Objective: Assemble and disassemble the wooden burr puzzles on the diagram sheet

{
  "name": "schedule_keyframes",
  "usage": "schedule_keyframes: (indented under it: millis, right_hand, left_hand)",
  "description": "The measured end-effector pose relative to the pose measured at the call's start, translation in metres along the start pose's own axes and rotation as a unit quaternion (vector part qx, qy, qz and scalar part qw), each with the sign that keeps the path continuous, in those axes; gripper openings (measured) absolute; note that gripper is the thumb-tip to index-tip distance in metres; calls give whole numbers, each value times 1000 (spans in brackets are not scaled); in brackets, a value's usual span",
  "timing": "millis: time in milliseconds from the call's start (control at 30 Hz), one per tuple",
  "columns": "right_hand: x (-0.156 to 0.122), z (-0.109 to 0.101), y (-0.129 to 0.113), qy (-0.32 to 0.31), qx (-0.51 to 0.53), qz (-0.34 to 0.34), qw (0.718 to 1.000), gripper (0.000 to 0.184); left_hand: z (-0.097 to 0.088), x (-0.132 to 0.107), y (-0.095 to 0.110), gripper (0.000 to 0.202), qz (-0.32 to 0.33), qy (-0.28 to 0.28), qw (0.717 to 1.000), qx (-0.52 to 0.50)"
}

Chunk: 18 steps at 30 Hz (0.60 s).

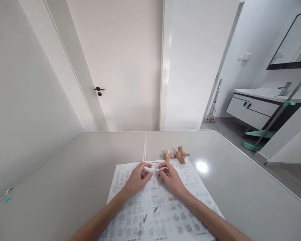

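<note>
A large white printed sheet (pixel 153 197) with grey diagrams lies flat on the table below both hands. My left hand (pixel 138 177) rests over its upper part, fingers curved and apart, with nothing between them. Facing it across a small gap is my right hand (pixel 171 177), its fingers likewise bent, apart and holding nothing. Just beyond my right hand, at the sheet's far edge, sit two cross-shaped wooden burr puzzles. The smaller, paler puzzle (pixel 168 155) is on the left; the larger, browner puzzle (pixel 182 155) is on the right, close beside it.
The grey table (pixel 65 174) has a seam running away from me. Past its far edge stands a closed white door (pixel 125 60) with a black handle (pixel 99 89). To the right are a washbasin cabinet (pixel 253 105), a mop (pixel 215 100) and a green dustpan (pixel 252 145).
</note>
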State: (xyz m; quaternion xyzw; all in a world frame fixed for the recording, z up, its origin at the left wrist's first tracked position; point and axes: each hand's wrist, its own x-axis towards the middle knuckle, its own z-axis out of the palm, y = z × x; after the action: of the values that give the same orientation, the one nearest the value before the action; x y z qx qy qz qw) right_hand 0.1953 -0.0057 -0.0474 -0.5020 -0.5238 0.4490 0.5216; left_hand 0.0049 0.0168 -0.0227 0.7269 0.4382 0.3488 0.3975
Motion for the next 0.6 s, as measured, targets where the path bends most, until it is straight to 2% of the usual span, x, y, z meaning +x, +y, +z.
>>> schedule_keyframes:
  millis: [133,233,333,433,600]
  right_hand:
    - [0,0,0,-7,6,7,1000,11]
    - [-1,1,1,-19,6,9,1000,9]
    - [-1,2,0,-21,10,5,1000,8]
    - [-2,2,-2,-20,16,5,1000,10]
    - [-3,2,-7,-31,14,7,999,11]
  left_hand:
    - [-3,7,-4,42,-67,27,989,-132]
    - [-9,12,-5,52,-94,49,952,-286]
    - [-16,15,-6,58,-121,46,909,-397]
    - [-19,16,-8,57,-142,38,885,-442]
    - [-16,15,-8,56,-150,34,886,-438]
